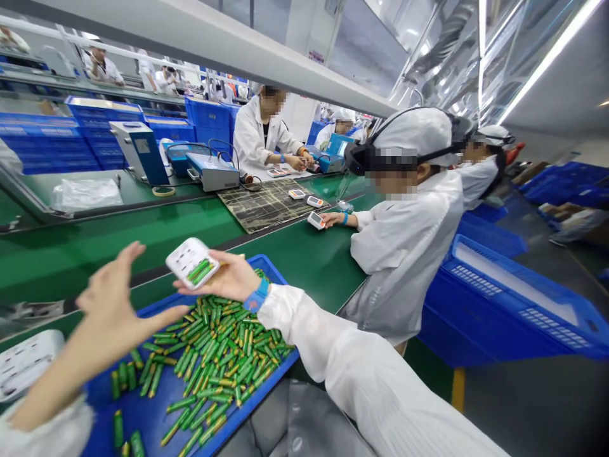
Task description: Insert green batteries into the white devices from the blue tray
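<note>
My right hand, with a blue band at the wrist, grips a small white battery-powered device by its edge. Its back faces me, and green batteries lie in its compartment. My left hand is raised with fingers and thumb spread, a little blurred and holding nothing. Below both hands stands a blue tray of loose green batteries with gold ends. Beside my left forearm, at the left edge, lie white devices, partly cut off and hidden.
A co-worker in white sits at the right, one hand on a white device. More devices lie on a dark mat. Blue-and-grey instruments stand across the green bench. Blue crates are at the right.
</note>
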Available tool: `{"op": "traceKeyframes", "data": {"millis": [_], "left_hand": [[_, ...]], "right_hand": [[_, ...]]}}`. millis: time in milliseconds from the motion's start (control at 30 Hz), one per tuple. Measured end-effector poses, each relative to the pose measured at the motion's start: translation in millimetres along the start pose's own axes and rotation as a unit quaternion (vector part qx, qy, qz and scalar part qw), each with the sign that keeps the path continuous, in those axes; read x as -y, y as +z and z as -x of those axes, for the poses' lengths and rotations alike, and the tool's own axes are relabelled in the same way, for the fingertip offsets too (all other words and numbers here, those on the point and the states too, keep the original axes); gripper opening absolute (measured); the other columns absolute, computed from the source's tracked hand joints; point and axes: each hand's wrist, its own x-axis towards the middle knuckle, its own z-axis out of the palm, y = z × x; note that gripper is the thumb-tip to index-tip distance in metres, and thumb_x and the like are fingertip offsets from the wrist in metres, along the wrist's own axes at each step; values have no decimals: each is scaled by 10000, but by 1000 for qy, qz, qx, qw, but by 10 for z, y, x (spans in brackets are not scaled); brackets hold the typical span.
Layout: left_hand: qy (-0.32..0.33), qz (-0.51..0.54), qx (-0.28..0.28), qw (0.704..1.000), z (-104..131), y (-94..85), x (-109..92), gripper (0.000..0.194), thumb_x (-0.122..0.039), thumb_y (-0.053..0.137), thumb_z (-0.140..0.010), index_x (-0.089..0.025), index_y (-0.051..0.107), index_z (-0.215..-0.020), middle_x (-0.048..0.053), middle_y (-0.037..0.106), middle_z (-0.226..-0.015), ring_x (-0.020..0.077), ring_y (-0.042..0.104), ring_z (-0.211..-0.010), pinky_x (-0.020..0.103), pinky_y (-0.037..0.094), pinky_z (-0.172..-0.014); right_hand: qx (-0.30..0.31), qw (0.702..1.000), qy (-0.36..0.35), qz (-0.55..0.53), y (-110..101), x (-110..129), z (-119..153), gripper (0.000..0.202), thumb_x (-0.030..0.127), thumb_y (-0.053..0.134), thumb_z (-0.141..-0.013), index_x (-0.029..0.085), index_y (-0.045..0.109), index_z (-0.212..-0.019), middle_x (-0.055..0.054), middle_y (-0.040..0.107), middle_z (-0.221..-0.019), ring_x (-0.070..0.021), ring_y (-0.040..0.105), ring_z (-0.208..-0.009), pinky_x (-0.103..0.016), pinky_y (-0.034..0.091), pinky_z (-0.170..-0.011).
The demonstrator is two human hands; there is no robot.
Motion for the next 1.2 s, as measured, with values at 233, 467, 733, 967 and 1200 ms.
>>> {"op": "traceKeyframes", "data": {"millis": [233, 467, 733, 967, 1200], "left_hand": [[-9, 94, -54, 994, 33, 366, -520, 813, -526, 704, -727, -298, 345, -1419, 126, 514, -1381, 408, 425, -1301, 628, 361, -1062], [-64, 186, -22, 980, 133, 417, -354, 762, -460, 777, -628, -320, 467, -1309, 91, 511, -1326, 396, 435, -1276, 549, 540, -867], [-61, 179, 2, 982, 156, 429, -343, 721, -480, 788, -606, -296, 509, -1245, 75, 607, -1272, 353, 555, -1180, 530, 474, -934], [33, 117, 26, 992, 152, 388, -385, 674, -424, 768, -607, -242, 502, -1199, 101, 606, -1317, 339, 512, -1290, 510, 264, -1089], [75, 83, 69, 991, 185, 360, -393, 653, -419, 731, -595, -220, 487, -1168, 93, 648, -1203, 321, 574, -1172, 514, 196, -1063]], "right_hand": [[-82, 992, 27, -91, 48, -336, 23, 364, 185, 351, -963, 69, 646, -1142, -111, 747, -952, -182, 713, -884, -292, 567, -842], [-81, 993, 32, -74, 122, -351, 124, 388, 229, 375, -946, 71, 632, -1189, -134, 729, -1062, -225, 690, -974, -360, 518, -919], [-173, 981, 82, 5, 48, -296, 164, 364, 346, 352, -996, 140, 652, -988, -58, 713, -767, -168, 658, -704, -292, 518, -685], [-340, 872, -268, 227, 75, -129, 292, 240, 402, 626, -821, 194, 650, -705, 28, 573, -567, -95, 513, -522, -227, 436, -553], [-194, 865, -251, 388, 206, -277, 481, 213, 197, 756, -689, 256, 567, -768, 101, 531, -447, -119, 481, -424, -305, 490, -577]]}}
